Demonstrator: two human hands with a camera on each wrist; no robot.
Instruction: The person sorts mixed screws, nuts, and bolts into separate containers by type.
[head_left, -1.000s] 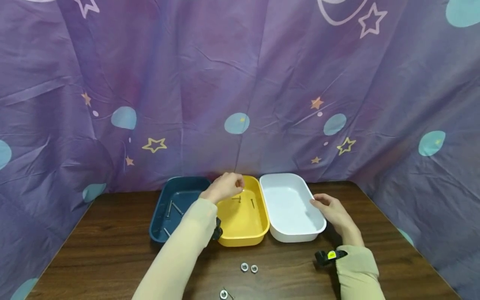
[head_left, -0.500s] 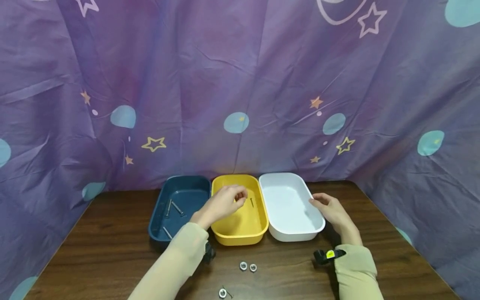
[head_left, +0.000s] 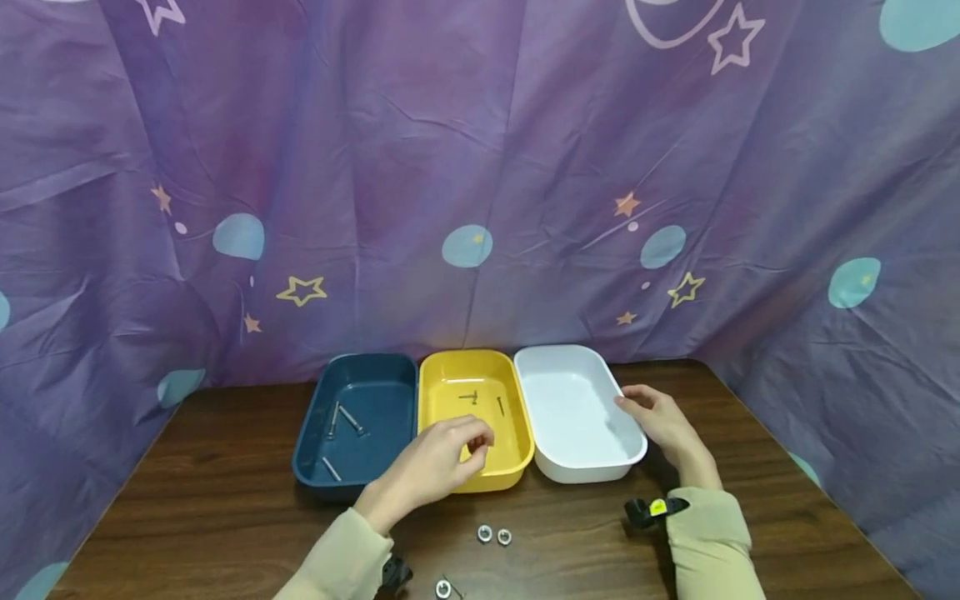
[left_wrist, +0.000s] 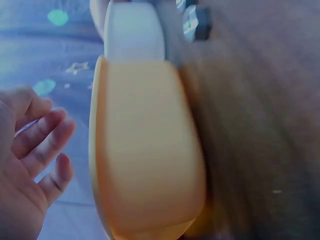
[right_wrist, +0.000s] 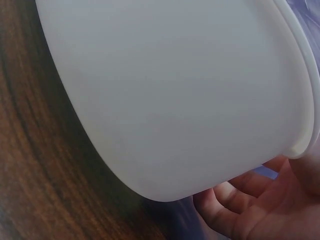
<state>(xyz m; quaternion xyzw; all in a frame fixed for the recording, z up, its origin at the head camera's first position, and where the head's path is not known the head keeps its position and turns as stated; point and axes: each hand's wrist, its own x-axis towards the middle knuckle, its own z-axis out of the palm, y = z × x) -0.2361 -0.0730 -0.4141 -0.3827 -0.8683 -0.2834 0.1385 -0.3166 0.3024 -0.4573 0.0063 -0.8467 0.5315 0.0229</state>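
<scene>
My left hand (head_left: 435, 462), empty with loosely bent fingers, hovers over the near left corner of the yellow tray (head_left: 504, 481). Small screws (head_left: 469, 397) lie inside that tray. At the white tray (head_left: 577, 408), my right hand (head_left: 670, 427) holds the right rim: the thumb is over the edge, and the right wrist view shows the fingers (right_wrist: 220, 212) against the outer wall. Longer bolts (head_left: 350, 421) lie in the dark blue tray (head_left: 386, 412) on the left. Two nuts (head_left: 485, 533) sit on the table in front of the yellow tray.
Another nut (head_left: 443, 589) with a thin screw beside it lies near the bottom of the head view. The three trays stand side by side on the wooden table (head_left: 577, 550). A purple patterned cloth (head_left: 405, 208) hangs close behind them.
My left hand has drawn back from over the middle of the yellow tray, toward me, uncovering the small screws there. My right hand stays at the white tray's rim.
</scene>
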